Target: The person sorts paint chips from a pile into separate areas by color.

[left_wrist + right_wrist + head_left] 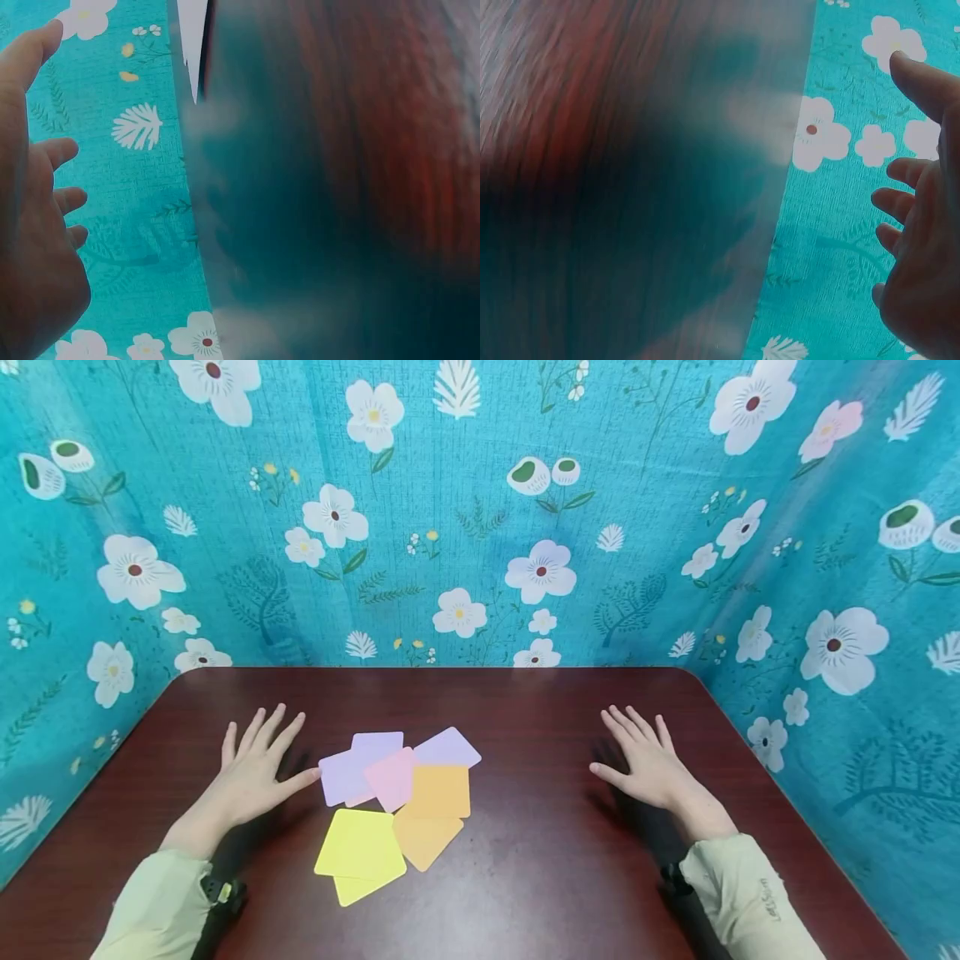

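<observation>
Several flat square cards with rounded corners lie overlapping left of the table's middle. Among them are purple cards [447, 748], a pink card [392, 781], orange cards [441, 792] and yellow cards [360, 847]. My left hand [258, 772] is over the table to the left of them, fingers spread and palm down, its thumb tip right by the edge of the leftmost purple card. Well to the right of the cards, my right hand [648, 768] is held out with straight fingers and nothing in it. Both wrist views show empty palms, with the left wrist view catching a pale card sliver [195, 45].
The dark red-brown table [525, 877] has a glossy top and rounded far corners. A teal cloth [480, 527] with printed flowers hangs behind it and along both sides. Both forearms in pale sleeves [750, 893] come in from the near edge.
</observation>
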Tool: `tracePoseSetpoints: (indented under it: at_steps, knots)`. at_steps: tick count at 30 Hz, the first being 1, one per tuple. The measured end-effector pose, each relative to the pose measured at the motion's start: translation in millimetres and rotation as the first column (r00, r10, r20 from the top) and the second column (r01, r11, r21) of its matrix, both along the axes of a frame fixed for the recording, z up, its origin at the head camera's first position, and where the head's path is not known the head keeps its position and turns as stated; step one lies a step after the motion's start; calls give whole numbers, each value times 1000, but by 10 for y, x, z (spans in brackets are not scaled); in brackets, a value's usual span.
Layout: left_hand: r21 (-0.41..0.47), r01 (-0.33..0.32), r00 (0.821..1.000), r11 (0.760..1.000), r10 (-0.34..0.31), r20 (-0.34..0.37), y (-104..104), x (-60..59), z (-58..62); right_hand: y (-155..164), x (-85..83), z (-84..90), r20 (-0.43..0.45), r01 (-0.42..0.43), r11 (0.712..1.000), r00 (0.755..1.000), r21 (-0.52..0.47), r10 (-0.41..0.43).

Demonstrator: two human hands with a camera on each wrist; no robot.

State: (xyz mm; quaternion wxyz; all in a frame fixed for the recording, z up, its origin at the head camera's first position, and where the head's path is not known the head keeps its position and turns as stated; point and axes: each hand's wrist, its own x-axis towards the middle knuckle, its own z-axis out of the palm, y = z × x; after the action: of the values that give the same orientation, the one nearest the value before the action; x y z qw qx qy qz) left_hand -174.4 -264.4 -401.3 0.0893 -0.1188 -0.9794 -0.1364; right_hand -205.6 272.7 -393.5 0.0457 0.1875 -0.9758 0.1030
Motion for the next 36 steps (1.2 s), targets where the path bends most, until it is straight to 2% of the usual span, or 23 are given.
tracePoseSetpoints:
  at_steps: [9,22,36]
  knots:
    - [-23,20,1000,1000,-21,-4,116,-35,-38,-196,2,-28,11,-48,998,999,-31,48]
    - [-47,58,998,997,-56,36,305,-29,-55,-391,19,-57,29,-107,994,994,-24,107]
    - [-64,128,992,990,-128,5,486,-57,-116,-739,13,-107,64,-157,987,985,-45,160]
